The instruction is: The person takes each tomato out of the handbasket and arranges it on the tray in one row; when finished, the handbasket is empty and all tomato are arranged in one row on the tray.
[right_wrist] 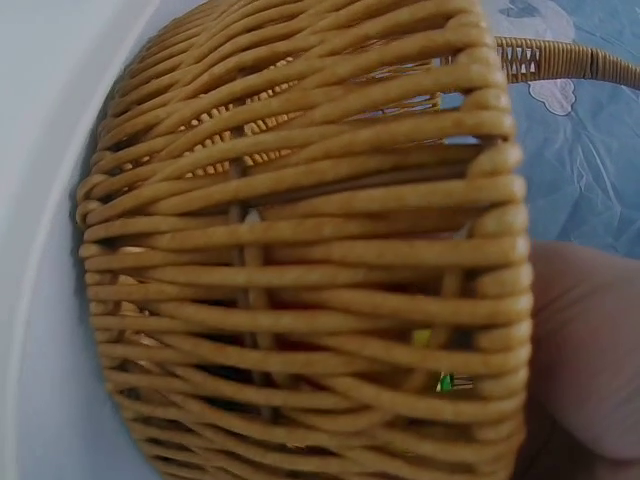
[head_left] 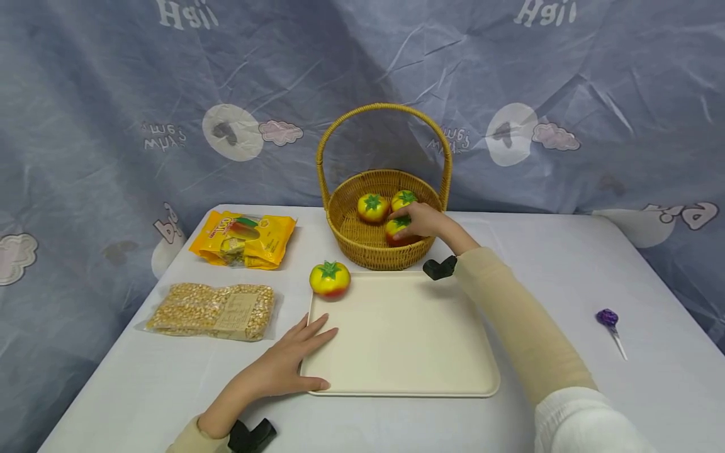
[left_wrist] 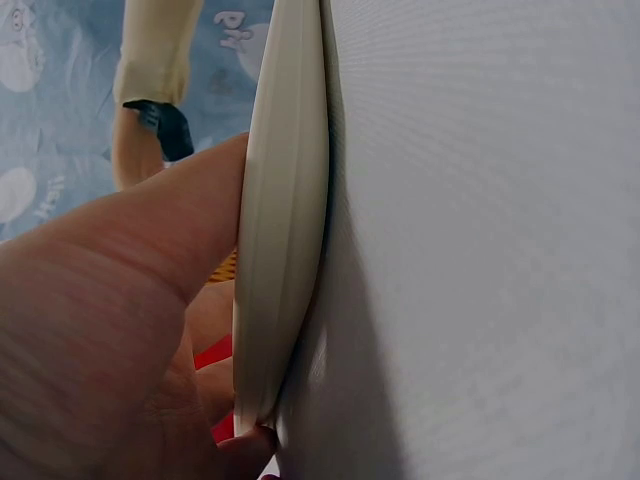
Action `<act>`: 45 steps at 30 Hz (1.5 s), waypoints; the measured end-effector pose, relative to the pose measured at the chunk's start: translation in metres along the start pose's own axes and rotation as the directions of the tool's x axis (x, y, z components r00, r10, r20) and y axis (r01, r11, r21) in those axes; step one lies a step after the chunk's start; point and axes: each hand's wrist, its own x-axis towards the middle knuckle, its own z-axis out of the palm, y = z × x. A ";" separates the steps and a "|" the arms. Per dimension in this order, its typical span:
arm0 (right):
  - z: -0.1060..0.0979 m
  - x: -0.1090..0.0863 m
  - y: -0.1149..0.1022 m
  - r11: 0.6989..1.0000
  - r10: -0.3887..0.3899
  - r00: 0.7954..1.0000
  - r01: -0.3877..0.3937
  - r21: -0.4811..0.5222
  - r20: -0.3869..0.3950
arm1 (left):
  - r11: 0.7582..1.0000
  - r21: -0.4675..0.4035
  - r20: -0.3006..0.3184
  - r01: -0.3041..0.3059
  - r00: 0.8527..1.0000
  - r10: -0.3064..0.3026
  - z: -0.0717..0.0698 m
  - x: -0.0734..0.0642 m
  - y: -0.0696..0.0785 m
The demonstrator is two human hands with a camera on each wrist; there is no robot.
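Observation:
My right hand (head_left: 426,221) reaches over the near rim of a woven basket (head_left: 376,257) and grips a yellow-and-red tomato (head_left: 398,231) inside it, fingers curled over its top. Two more tomatoes lie behind it, one on the left (head_left: 372,209) and one on the right (head_left: 401,198). The basket's weave (right_wrist: 300,220) hides most of that hand in the right wrist view. Fingers spread, my left hand (head_left: 283,365) rests on the left edge of a cream tray (head_left: 402,340); its thumb lies against the tray's rim (left_wrist: 285,180) in the left wrist view.
Another tomato (head_left: 330,280) sits at the tray's back left corner. On the left are a yellow snack bag (head_left: 249,239) and a clear bag of corn kernels (head_left: 212,310). A purple-wrapped lollipop (head_left: 608,318) lies far right. The tall basket handle (head_left: 385,107) arches above the basket.

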 end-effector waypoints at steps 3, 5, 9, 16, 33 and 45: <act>0.001 0.000 0.001 1.000 -0.019 1.000 0.019 0.023 -0.013 | 1.000 0.001 -0.001 0.000 1.000 0.000 0.001 0.000 0.000; 0.003 -0.001 0.001 0.998 -0.039 0.999 0.041 0.044 -0.038 | 1.000 0.002 -0.001 0.000 1.000 0.000 0.001 0.000 0.000; 0.005 -0.004 0.001 0.990 -0.067 0.993 0.078 0.114 -0.098 | 1.000 0.000 0.002 0.003 1.000 -0.003 0.001 0.000 0.000; 0.002 -0.022 -0.014 0.935 -0.079 0.981 0.134 0.327 -0.176 | 0.999 0.014 0.012 0.030 0.999 -0.030 0.000 0.001 -0.003; 0.017 -0.083 -0.038 0.741 -0.171 0.949 0.301 0.600 -0.264 | 1.000 0.008 0.001 0.021 1.000 -0.021 0.000 0.002 -0.001; 0.068 -0.095 -0.042 0.805 -0.204 0.941 0.318 0.501 -0.270 | 0.999 -0.003 0.022 0.048 0.999 -0.048 0.000 0.003 -0.003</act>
